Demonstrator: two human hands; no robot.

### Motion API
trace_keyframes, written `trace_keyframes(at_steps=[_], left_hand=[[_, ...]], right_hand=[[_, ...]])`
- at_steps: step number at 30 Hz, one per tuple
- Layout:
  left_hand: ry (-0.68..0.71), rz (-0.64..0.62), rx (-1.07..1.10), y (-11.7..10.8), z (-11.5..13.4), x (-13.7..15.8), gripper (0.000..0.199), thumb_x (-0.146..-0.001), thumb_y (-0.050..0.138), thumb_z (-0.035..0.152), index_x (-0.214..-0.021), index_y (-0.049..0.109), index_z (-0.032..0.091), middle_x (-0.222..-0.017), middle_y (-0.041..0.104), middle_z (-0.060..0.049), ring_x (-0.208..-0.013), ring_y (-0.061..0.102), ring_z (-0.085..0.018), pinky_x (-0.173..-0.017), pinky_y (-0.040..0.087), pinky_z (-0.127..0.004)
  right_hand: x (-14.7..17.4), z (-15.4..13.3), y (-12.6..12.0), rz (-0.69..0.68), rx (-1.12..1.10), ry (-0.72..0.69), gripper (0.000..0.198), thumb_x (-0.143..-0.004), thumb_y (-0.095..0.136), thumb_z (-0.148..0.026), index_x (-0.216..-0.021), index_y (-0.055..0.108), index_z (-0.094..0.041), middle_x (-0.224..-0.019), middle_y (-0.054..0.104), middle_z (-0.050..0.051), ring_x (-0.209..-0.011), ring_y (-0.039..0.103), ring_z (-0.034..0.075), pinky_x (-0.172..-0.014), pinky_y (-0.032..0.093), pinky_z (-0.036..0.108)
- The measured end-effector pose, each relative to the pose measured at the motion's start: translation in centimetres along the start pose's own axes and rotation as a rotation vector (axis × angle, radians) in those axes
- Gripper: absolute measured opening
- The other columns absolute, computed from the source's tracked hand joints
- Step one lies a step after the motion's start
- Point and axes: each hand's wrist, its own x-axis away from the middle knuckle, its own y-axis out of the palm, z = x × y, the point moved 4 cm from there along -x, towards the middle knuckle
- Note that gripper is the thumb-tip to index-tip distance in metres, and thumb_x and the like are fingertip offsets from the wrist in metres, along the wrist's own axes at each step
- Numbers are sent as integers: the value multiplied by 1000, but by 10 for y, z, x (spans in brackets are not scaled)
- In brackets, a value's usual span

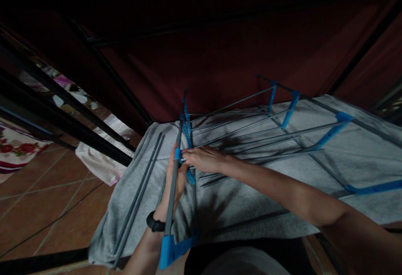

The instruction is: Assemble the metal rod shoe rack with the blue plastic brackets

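Note:
A partly joined rack of grey metal tubes and blue plastic connectors rests on a grey cloth. My left hand [177,178] wraps the rack's left side tube [172,195] from behind, around a small blue connector [178,154]; some of its fingers are hidden. A black band circles that wrist. From the right, my right hand [204,158] closes on the end of a thin grey tube [184,159], which meets the blue connector. Several crossbars [238,121] run towards the right side frame [370,127], which has blue brackets [291,109].
The grey cloth [373,174] covers the surface under the rack. Two loose tubes [141,191] lie left of it. Behind stands a dark red panel [220,65] with black bars. On the tiled floor [63,204] are a striped cloth [103,153] and a thin cable.

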Motion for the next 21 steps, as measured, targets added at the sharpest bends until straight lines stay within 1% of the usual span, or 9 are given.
trace_keyframes(at_steps=[4, 6, 9, 12, 15, 17, 21], left_hand=[[-19, 6, 128, 6, -3, 0, 75, -79, 74, 20, -151, 53, 25, -136, 68, -8, -133, 60, -27, -121, 42, -44], [-19, 11, 130, 7, -3, 2, 74, -81, 73, 22, -151, 51, 26, -140, 65, -9, -135, 60, -27, -121, 42, -44], [-4, 52, -14, 5, 1, 7, 66, -85, 69, 22, -148, 53, 30, -147, 61, -6, -142, 53, -26, -125, 37, -44], [34, 59, -162, 3, 10, 9, 60, -85, 68, 20, -144, 56, 29, -148, 60, -6, -147, 47, -27, -127, 33, -45], [30, 45, -212, 3, 17, 7, 62, -84, 68, 23, -145, 55, 25, -146, 61, -8, -140, 55, -29, -124, 38, -46], [9, 40, -232, 3, 18, 4, 67, -81, 70, 26, -146, 53, 23, -145, 62, -8, -135, 58, -30, -123, 40, -47], [11, 53, -297, 3, 18, -1, 69, -79, 69, 26, -147, 53, 25, -140, 65, -5, -132, 59, -30, -124, 36, -50]], right_hand=[[-1, -3, -5, -13, -44, 15, 15, -103, 51, -17, -105, 66, -16, -128, 71, 13, -106, 73, 24, -85, 56, 31], [-1, -3, -6, -18, -67, 39, 13, -103, 53, -19, -108, 64, -16, -123, 73, 12, -105, 73, 24, -83, 54, 30], [-1, -3, -5, -21, -88, 68, 12, -103, 54, -22, -112, 61, -18, -119, 74, 11, -103, 73, 24, -80, 54, 30], [-2, -2, -3, -25, -95, 76, 11, -104, 52, -25, -109, 59, -19, -117, 75, 9, -100, 74, 24, -75, 54, 31], [-2, -1, 0, -25, -96, 73, 10, -104, 49, -24, -105, 58, -21, -117, 74, 8, -99, 73, 23, -73, 54, 32], [-2, 1, 0, -2, -75, 47, 10, -104, 48, -24, -103, 58, -21, -119, 73, 7, -102, 72, 23, -75, 55, 32], [-1, 3, 4, 37, 15, 9, 13, -106, 45, -23, -107, 58, -21, -122, 71, 6, -108, 70, 21, -83, 56, 33]])
